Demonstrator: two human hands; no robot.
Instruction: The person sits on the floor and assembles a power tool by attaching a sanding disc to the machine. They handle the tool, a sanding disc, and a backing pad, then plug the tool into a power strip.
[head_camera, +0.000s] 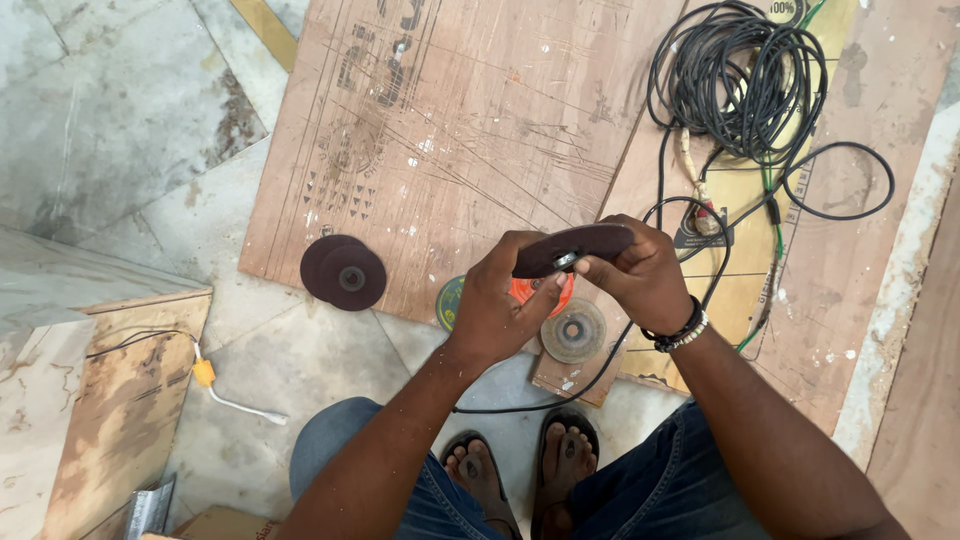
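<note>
Both my hands hold a dark maroon abrasive disc (575, 246) edge-on over the floor. My left hand (497, 300) grips its left side, thumb near a small metal piece at the disc's centre. My right hand (645, 272), with bead bracelets at the wrist, grips the right side. Below the hands, partly hidden, lie an orange disc (541, 291), a green-rimmed disc (449, 303) and a grey worn disc (574, 331). A power tool may be hidden under my hands; I cannot tell.
Two stacked maroon discs (343, 272) lie on the scratched plywood sheet (450, 130). A coiled black cable (740, 85) sits at the upper right, one strand running down past my sandalled feet (520, 465). A wooden board with a yellow plug (204, 373) lies at the left.
</note>
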